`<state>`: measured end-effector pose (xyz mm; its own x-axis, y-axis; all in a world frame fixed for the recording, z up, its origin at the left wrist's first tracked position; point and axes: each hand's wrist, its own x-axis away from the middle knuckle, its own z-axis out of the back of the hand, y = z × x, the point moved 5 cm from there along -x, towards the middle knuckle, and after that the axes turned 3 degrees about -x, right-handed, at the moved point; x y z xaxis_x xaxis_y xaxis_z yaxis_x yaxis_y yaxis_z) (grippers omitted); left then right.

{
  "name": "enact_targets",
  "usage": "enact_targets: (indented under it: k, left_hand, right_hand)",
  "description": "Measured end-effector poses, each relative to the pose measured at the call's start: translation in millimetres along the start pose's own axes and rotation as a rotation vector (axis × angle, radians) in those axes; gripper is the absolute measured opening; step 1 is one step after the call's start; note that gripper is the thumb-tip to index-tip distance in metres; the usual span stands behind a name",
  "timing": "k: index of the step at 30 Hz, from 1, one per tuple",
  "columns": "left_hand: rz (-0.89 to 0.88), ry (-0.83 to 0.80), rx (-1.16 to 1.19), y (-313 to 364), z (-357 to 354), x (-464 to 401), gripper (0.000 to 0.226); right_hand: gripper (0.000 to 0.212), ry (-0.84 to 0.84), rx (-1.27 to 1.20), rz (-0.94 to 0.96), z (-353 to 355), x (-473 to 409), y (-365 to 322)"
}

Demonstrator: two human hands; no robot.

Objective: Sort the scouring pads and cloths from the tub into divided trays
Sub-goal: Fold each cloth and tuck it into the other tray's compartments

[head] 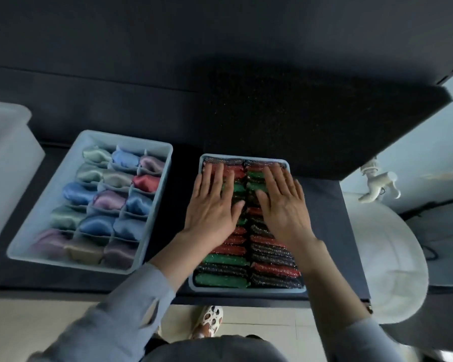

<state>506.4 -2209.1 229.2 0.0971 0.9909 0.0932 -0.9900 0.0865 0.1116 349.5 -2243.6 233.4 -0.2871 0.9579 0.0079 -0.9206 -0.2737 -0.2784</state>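
Observation:
A pale blue tray point(246, 289) in front of me is packed with two columns of glittery scouring pads point(272, 259) in red, green and black. My left hand point(211, 205) lies flat on the left column, fingers straight. My right hand point(283, 202) lies flat on the right column in the same way. Both palms cover the tray's middle pads. To the left stands a pale blue divided tray point(152, 210) with folded satin cloths point(79, 193) in blue, green, purple, red and beige, one per compartment.
A translucent white tub point(8, 163) stands at the far left edge of the dark table point(168, 184). A white round seat point(385, 259) sits at the right, beside the table. A black foam block point(311, 118) overhangs behind the trays. My shoe point(211, 321) shows below the table edge.

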Motion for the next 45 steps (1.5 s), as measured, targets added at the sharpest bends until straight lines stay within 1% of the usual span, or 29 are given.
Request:
enact_targets:
  k: [2,5,8,11,13,14,15,16,18,19,20,22,25,29,31,38,42,45]
  left_hand:
    - [-0.002,0.033,-0.011,8.7,-6.6,23.9,0.072]
    - [-0.001,0.046,-0.05,12.5,-17.7,29.6,0.071]
    - [-0.002,0.019,-0.088,11.6,-22.3,28.5,0.07]
    - [-0.018,-0.018,-0.114,12.3,-17.7,24.1,0.069]
    - [-0.074,-0.046,-0.078,7.4,-8.3,25.0,0.071]
    - [-0.073,-0.03,-0.062,-1.9,-3.3,29.4,0.071]
    - [-0.027,0.007,-0.053,-16.5,3.1,36.9,0.071]
    - [0.061,0.059,-0.045,-35.6,8.1,47.9,0.071]
    - [0.28,0.148,-0.012,-76.3,12.2,73.8,0.066]
    - [0.357,0.146,0.018,-91.6,9.4,84.6,0.062]
    - [0.396,0.123,0.051,-101.3,4.3,91.1,0.057]
    - [0.396,0.112,0.118,-105.5,-3.2,94.5,0.047]
    - [0.372,0.156,0.213,-94.0,-0.8,96.2,0.035]
    - [0.292,0.182,0.326,-69.2,-7.4,101.3,0.04]
    - [0.281,0.173,0.381,-64.5,-12.4,96.2,0.041]
    - [0.333,0.142,0.504,-72.1,-15.9,79.1,0.043]
    - [0.392,0.111,0.591,-74.2,-14.2,79.0,0.042]
    - [0.38,0.111,0.61,-73.3,-11.7,74.3,0.041]
  right_hand:
    - [0.064,-0.002,0.008,-0.055,-8.6,21.4,-5.9]
    - [0.062,-0.001,0.057,-0.079,-23.7,25.2,-10.6]
    - [0.058,0.017,0.098,-0.052,-26.5,14.6,-9.4]
    - [0.059,-0.013,0.138,-0.058,-26.1,5.7,-10.7]
    - [0.059,-0.031,0.109,-0.05,-21.5,8.5,-12.4]
    - [0.059,-0.024,0.081,-0.058,-16.8,13.9,-10.7]
    - [0.058,-0.003,0.055,-0.081,-11.2,22.5,-7.7]
    - [0.059,0.029,0.037,-0.116,-5.7,34.2,-4.3]
    - [0.06,0.062,0.005,-0.189,0.4,57.4,-0.1]
    - [0.062,0.043,-0.017,-0.214,-1.2,66.6,-0.9]
    - [0.064,0.017,-0.033,-0.232,-5.0,73.2,-2.6]
    - [0.065,0.004,-0.028,-0.254,-9.4,77.2,-9.0]
    - [0.066,-0.001,0.014,-0.272,-14.6,73.1,-20.8]
    - [0.067,-0.018,0.046,-0.255,-23.1,67.6,-32.2]
    - [0.066,-0.031,0.055,-0.26,-23.9,63.9,-31.6]
    - [0.067,-0.032,0.055,-0.221,-17.6,57.5,-29.5]
    - [0.065,-0.033,0.041,-0.195,-17.8,57.6,-26.7]
    - [0.065,-0.015,0.024,-0.182,-17.2,58.3,-25.1]
